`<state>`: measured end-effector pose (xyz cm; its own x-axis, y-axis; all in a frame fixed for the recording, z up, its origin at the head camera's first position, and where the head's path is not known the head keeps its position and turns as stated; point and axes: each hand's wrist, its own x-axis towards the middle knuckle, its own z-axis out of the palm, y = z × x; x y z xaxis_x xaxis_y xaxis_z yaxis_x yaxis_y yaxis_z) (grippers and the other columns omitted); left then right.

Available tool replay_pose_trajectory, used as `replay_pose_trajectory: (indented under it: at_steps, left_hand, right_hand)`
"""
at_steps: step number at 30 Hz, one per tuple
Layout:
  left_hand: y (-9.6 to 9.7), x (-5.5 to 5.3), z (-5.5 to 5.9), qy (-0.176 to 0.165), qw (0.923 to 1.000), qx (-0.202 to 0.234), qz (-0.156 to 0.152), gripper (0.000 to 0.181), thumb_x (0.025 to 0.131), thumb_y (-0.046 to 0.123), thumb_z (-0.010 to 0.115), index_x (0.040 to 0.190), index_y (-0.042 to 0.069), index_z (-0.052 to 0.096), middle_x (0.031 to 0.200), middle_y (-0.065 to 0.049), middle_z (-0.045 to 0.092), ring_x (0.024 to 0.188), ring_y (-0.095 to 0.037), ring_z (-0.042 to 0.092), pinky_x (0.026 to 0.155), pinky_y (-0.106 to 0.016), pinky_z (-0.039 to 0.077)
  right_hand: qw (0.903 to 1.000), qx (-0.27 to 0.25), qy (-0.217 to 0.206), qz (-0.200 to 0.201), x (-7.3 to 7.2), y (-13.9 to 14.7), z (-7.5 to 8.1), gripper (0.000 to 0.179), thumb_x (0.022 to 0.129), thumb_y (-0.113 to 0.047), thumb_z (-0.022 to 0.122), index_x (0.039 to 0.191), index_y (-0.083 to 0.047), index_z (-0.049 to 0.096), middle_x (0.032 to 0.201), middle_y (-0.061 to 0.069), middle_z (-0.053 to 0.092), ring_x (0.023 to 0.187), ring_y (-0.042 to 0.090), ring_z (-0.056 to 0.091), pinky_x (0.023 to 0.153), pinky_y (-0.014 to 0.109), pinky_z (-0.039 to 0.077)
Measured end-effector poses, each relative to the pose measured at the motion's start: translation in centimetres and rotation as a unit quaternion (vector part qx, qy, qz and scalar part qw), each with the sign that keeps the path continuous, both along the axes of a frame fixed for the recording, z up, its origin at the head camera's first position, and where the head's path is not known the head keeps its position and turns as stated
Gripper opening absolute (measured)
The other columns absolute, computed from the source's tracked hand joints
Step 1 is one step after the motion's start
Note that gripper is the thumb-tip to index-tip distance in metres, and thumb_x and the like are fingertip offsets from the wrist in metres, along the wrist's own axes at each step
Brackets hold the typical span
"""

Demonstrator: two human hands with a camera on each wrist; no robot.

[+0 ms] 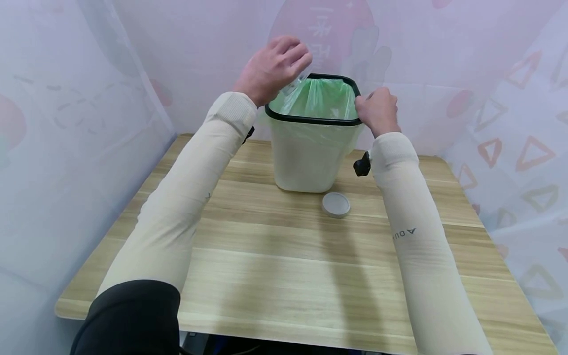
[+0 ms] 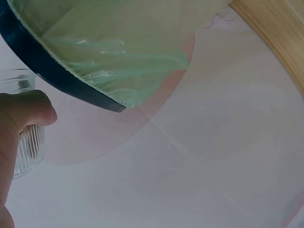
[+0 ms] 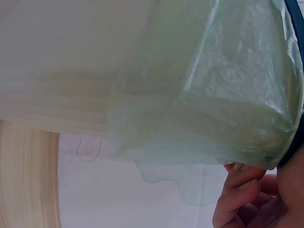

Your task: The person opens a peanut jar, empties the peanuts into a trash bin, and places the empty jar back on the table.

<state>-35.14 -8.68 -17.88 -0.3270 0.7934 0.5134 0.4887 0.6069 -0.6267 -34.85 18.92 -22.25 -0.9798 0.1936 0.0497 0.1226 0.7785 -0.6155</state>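
Upper centre of the head view, the jar (image 2: pixel 32 151) is gripped by the left grip (image 1: pixel 277 67) just above the left side of the bin (image 1: pixel 308 158); its right edge is held by the right grip (image 1: pixel 380 111).

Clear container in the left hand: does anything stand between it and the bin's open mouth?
Nothing visible does. The left hand holds the clear container by the left side of the rim; the green liner lies open inside the bin. The right hand grips the rim's right side, clear of that path.
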Motion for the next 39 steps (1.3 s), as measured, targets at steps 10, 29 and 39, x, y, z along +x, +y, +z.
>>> replay_pose_trajectory:
  at_steps: [10, 29, 39]
  left_hand:
    - [-0.12, -0.33, -0.14, 0.019, 0.9994, -0.015, -0.024, 0.044, 0.098, -0.023, 0.028, 0.124, -0.002, 0.057, 0.128, -0.016, 0.069, 0.129, -0.034, 0.06, 0.121, -0.039, 0.046]
    - [-0.21, -0.18, 0.29, 0.002, 0.9975, -0.067, -0.021, 0.048, 0.094, -0.026, 0.045, 0.132, 0.002, 0.055, 0.136, -0.015, 0.062, 0.134, -0.034, 0.054, 0.126, -0.039, 0.039]
    - [-0.31, -0.32, -0.1, -0.004, 0.9987, -0.042, -0.027, 0.046, 0.097, -0.025, 0.033, 0.128, -0.001, 0.056, 0.13, -0.016, 0.067, 0.131, -0.035, 0.056, 0.124, -0.04, 0.042]
  right_hand:
    - [1.0, -0.002, -0.007, 0.001, -0.13, -0.23, -0.11, 0.04, 0.102, -0.038, 0.045, 0.071, -0.012, 0.044, 0.054, -0.007, 0.031, 0.06, 0.02, 0.042, 0.064, 0.033, 0.043]
    - [1.0, -0.003, 0.003, 0.0, -0.27, -0.39, -0.28, 0.042, 0.103, -0.038, 0.045, 0.069, -0.012, 0.044, 0.053, -0.007, 0.031, 0.06, 0.02, 0.043, 0.063, 0.032, 0.044]
    - [1.0, 0.0, -0.009, 0.0, -0.35, -0.45, -0.19, 0.04, 0.103, -0.038, 0.044, 0.073, -0.012, 0.045, 0.055, -0.006, 0.033, 0.064, 0.021, 0.045, 0.065, 0.032, 0.044]
